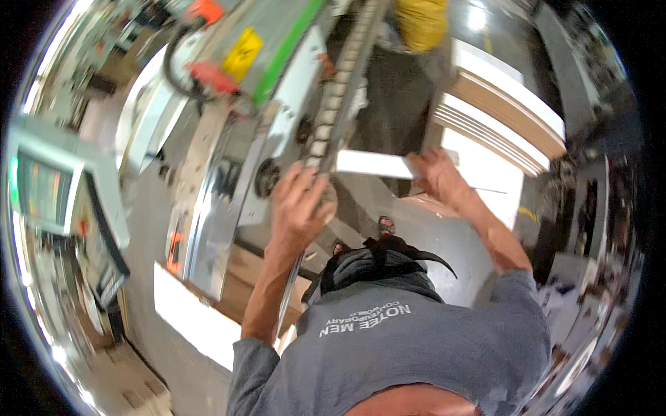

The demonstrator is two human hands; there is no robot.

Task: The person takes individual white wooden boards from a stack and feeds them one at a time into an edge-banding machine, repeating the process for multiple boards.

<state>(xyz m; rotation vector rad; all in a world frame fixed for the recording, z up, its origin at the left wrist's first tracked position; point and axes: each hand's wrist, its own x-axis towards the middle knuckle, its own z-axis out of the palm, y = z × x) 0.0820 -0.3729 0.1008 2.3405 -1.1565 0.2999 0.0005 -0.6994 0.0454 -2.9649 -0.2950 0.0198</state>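
A narrow white board lies crosswise in front of me, its left end close to the chain track of a machine. Around its right end, the fingers of my right hand are closed. My left hand is at the near end of the chain track, fingers stretched out over it, and no object shows in its grasp. Whether the left palm presses on the track cannot be made out. Beside that hand is a dark round wheel on the machine's side.
Right of the board stands a stack of white and brown panels. A yellow sack is at the far end. The machine body with a green stripe runs along the left. A control screen stands far left, and white panels lie lower left.
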